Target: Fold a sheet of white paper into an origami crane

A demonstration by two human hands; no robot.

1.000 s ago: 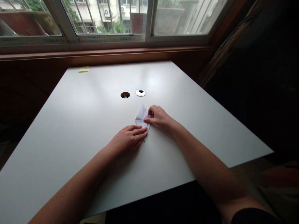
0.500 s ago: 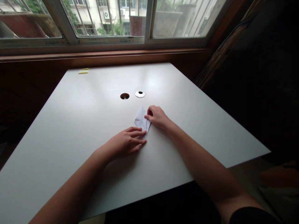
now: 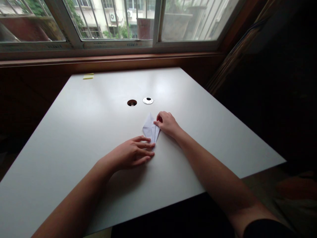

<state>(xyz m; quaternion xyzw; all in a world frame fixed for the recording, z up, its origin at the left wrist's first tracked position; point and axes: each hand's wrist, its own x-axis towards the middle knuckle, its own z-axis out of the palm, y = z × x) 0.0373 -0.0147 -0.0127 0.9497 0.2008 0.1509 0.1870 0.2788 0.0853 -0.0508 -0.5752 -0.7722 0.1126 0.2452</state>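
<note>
1. White folded paper (image 3: 150,129), a narrow kite-like shape, lies flat on the pale surface (image 3: 74,132) between the two hands, touching both.
2. Its long axis runs away from the person: the far point aims past the hands toward the window, and the near tip sits under the left fingertips.
3. The left hand (image 3: 132,152) is open, palm down with fingers spread; the paper lies just beyond it and to its right.
4. The right hand (image 3: 167,124) is curled at the paper's right edge. Thumb and forefinger meet that edge, but whether they pinch or press I cannot tell.
5. Neither hand is nearer, since both touch the paper.
6. Hidden: the near tip and part of the right flap. The creases are too faint to read.
7. Beyond the hands are a round hole (image 3: 132,102) and a white cap (image 3: 148,100); well beyond the left hand lies a yellow note (image 3: 88,76).
</note>
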